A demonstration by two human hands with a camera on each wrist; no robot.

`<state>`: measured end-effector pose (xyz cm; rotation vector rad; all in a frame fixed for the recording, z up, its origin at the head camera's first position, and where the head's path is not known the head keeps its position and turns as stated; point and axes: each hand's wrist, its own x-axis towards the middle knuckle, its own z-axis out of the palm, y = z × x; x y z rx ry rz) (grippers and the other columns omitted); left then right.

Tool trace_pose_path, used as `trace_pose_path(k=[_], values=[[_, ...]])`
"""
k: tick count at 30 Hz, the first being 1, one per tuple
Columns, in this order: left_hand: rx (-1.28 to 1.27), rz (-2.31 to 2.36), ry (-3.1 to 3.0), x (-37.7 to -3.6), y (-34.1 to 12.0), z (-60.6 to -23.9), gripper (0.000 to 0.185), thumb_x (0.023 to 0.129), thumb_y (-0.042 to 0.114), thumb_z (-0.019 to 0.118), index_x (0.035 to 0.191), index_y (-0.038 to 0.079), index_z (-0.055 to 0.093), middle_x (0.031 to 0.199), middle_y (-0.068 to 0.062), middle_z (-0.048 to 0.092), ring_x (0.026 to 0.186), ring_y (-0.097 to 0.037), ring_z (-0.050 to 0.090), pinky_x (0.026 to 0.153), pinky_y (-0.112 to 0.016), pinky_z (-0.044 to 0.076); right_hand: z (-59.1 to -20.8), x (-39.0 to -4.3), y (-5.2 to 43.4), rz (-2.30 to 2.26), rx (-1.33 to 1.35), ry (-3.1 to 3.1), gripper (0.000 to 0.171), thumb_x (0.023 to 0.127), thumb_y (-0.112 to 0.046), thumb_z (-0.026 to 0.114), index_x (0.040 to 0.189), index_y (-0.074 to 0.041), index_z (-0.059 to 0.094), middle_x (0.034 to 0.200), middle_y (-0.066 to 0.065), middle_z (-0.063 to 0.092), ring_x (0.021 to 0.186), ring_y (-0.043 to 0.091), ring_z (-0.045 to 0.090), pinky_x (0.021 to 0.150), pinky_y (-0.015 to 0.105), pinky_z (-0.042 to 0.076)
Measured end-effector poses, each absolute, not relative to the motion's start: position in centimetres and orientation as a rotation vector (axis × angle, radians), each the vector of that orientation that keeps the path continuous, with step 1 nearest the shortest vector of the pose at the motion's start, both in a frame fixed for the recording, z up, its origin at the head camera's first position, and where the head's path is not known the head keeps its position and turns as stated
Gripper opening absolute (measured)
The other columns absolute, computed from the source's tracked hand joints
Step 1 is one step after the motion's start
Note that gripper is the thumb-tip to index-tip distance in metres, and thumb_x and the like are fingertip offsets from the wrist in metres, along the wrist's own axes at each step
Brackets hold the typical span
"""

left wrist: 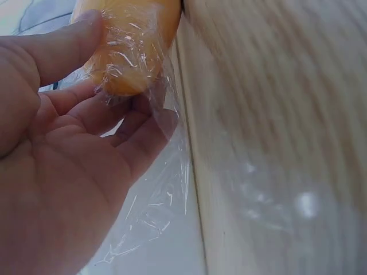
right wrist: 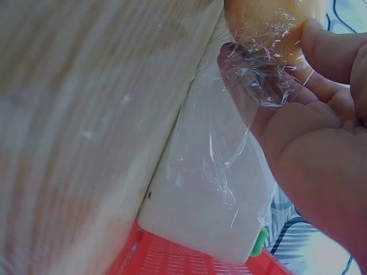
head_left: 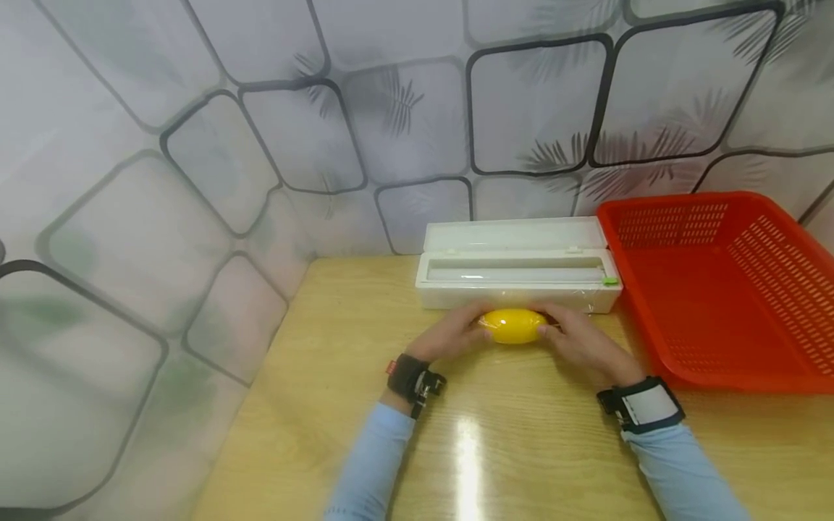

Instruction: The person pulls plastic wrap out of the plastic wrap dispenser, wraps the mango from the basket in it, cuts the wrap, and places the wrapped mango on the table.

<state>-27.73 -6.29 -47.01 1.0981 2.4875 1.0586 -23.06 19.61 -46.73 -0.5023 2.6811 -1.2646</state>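
A smooth yellow oval thing [head_left: 513,326], perhaps a fruit, is held level between both hands just in front of a white cling film dispenser [head_left: 508,298]. My left hand [head_left: 456,334] holds its left end, the thumb against its side and the fingers curled underneath. At the right end, my right hand [head_left: 582,342] pinches it between thumb and fingers. Crinkled clear cling film [left wrist: 129,54] covers the thing's ends in both wrist views. Loose cling film [right wrist: 212,154] hangs near the right hand, in front of the dispenser.
The dispenser's lid [head_left: 515,234] stands raised, with a film roll [head_left: 515,275] inside and a green slider [head_left: 609,281] at its right end. A red plastic basket [head_left: 658,347] sits on the right of the wooden table [head_left: 313,347]. A patterned wall covering [head_left: 417,123] rises behind.
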Motion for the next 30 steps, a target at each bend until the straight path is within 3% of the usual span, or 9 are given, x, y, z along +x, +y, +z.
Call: trace_pose_path(k=[11,22,30], values=[[0.987,1.05,2.456,-27.68,-6.22,-46.72,0.04,0.1,0.022,0.059,0.137,0.009,0.053,0.123,-0.004,0.061,0.112,-0.014,0.056,0.102,-0.029,0.044,-46.53,-23.01,19.49,-1.303,-0.46,2.667,0.032,0.102,-0.005,0.05,0.134,-0.001,0.052,0.122,0.015,0.059,0.107,0.03,0.053,0.102,0.053,0.042],[0.887,1.087,2.416,-27.68,-6.05,-46.75,0.031,0.102,0.025,0.055,0.13,0.011,0.056,0.108,0.001,0.061,0.095,-0.012,0.056,0.089,-0.026,0.048,-46.38,-23.09,19.4,-1.173,-0.629,2.86,0.03,0.098,0.002,0.055,0.127,0.009,0.058,0.121,0.025,0.06,0.112,0.04,0.053,0.101,0.059,0.04],[0.869,1.124,2.383,-27.77,-6.09,-46.88,0.029,0.103,0.025,0.054,0.126,0.009,0.059,0.105,-0.001,0.061,0.094,-0.013,0.056,0.089,-0.028,0.047,-46.54,-23.23,19.5,-1.172,-0.609,2.82,0.029,0.1,-0.001,0.053,0.127,0.007,0.059,0.116,0.02,0.064,0.106,0.034,0.056,0.099,0.058,0.043]])
